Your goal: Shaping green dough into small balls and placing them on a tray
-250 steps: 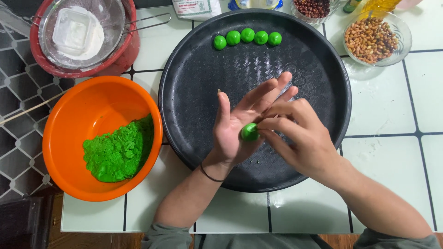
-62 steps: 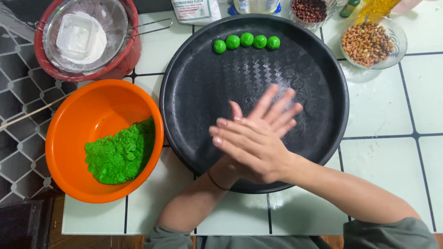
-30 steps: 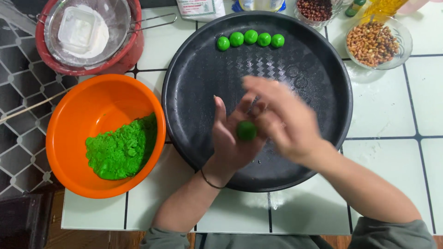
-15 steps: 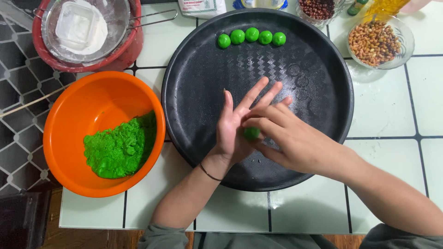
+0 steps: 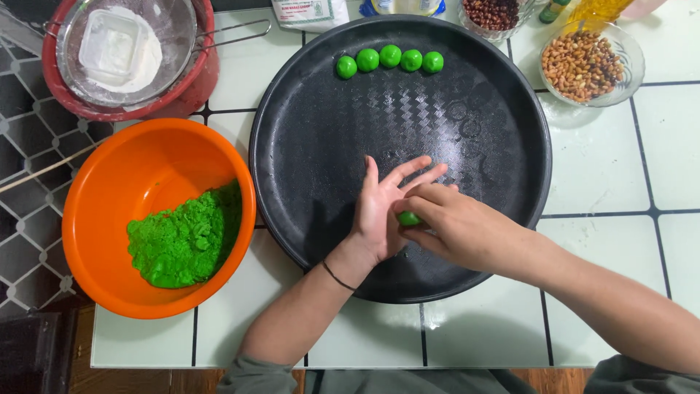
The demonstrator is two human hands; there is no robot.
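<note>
Green dough ball (image 5: 408,218) sits squeezed between my palms above the near part of the black round tray (image 5: 503,146); I see my left hand (image 5: 381,211) open with fingers spread, my right hand (image 5: 456,226) curled over the ball. Five finished balls (image 5: 389,58) line the tray's far rim, orange bowl (image 5: 102,190) of green dough (image 5: 186,237) left of the tray

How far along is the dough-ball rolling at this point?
Done: five green balls lined along the black tray's far rim. In hand: a sixth green piece pressed between left hand and right hand. Left: a sizeable heap of green dough in the orange bowl.
</note>
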